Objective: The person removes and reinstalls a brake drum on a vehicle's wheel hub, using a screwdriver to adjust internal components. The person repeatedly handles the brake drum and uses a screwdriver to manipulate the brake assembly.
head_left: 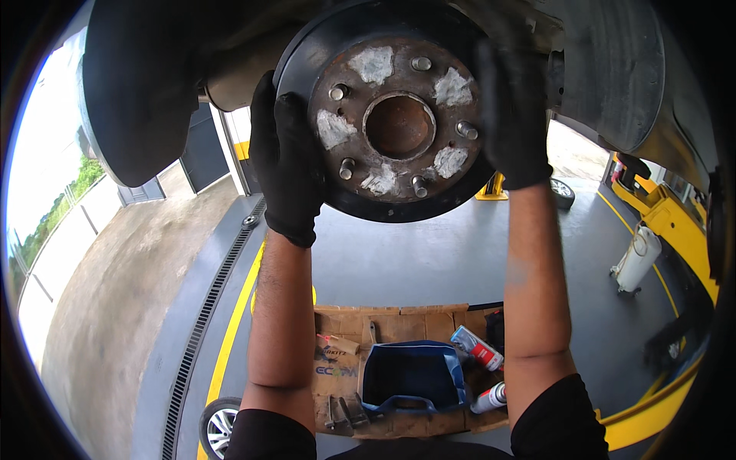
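Note:
A black brake drum with a rusty hub face, five studs, white patches and a central bore faces me beneath a vehicle's wheel arch. My left hand, in a black glove, grips the drum's left rim with fingers pressed to its edge. My gloved right hand is on the right rim, its fingers along the edge and blurred.
Below, a cardboard-topped surface holds a blue tray, spray cans and metal parts. Yellow lift parts and a white tank stand right. Wheels and a drain grate are on the floor.

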Available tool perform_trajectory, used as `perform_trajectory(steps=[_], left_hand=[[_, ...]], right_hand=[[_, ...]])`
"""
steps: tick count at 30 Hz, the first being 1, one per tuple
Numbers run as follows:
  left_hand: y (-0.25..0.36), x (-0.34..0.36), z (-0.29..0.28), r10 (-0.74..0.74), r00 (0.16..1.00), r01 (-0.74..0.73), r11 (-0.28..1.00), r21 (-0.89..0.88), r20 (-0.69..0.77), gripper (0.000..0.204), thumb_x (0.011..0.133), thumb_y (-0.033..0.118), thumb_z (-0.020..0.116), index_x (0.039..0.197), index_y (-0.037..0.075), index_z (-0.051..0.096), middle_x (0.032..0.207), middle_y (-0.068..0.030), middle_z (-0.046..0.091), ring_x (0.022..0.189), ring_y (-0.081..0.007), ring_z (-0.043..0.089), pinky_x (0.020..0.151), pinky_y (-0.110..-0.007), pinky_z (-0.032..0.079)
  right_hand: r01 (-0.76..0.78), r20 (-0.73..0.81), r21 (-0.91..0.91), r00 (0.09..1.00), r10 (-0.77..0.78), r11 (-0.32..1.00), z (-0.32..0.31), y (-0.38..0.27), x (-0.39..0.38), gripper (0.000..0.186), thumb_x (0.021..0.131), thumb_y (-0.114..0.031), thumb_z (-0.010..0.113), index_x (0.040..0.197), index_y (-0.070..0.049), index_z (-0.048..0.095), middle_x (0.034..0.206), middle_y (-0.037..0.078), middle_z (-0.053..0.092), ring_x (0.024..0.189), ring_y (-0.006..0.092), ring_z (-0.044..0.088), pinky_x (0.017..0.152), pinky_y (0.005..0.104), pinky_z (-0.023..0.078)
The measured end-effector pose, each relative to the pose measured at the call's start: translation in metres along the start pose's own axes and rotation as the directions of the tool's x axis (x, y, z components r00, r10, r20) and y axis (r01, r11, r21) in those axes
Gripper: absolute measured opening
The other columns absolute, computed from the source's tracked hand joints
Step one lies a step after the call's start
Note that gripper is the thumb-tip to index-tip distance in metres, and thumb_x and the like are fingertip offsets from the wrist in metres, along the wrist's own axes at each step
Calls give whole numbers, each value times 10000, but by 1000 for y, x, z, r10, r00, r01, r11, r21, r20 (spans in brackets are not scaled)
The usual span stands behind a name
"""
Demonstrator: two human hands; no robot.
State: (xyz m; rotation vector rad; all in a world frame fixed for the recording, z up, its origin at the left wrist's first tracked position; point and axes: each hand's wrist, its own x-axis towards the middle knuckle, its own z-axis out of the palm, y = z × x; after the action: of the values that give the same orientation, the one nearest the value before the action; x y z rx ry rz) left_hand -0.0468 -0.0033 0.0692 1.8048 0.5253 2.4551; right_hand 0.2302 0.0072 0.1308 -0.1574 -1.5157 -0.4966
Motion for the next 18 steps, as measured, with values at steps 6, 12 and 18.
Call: perform_trajectory(steps=[6, 12, 18], left_hand=[[9, 33, -10, -46, 980, 66, 993, -97, 192, 451, 1119, 342, 564, 1441, 28, 584, 1294, -148, 705, 1167, -235, 671, 1027, -359, 512], [14, 36, -2, 174, 984, -180, 927, 330, 49, 435, 1074, 379, 605, 1183, -28, 714, 1076, -203, 690, 1042, -351, 661, 963, -447, 504], [34, 56, 1, -107, 990, 140, 833, 534, -93, 627, 1042, 547, 551, 1009, -58, 715, 1065, -284, 701, 1041, -429, 681, 947, -498, 500]], right_hand=[[-157, -45, -130, 987, 153, 979, 35, -10, -36, 376, 1120, -184, 525, 1471, -55, 564, 1432, 163, 649, 1312, 321, 631, 1117, 414, 476], [-297, -226, -60, 934, 277, 953, 42, -19, -41, 310, 1079, -150, 534, 1301, 2, 689, 1260, 185, 734, 1197, 333, 687, 1052, 421, 511], [-325, -259, -170, 925, 276, 930, 38, -11, -31, 317, 1084, -251, 562, 1214, 1, 705, 1137, 208, 728, 1074, 381, 684, 959, 457, 515]])
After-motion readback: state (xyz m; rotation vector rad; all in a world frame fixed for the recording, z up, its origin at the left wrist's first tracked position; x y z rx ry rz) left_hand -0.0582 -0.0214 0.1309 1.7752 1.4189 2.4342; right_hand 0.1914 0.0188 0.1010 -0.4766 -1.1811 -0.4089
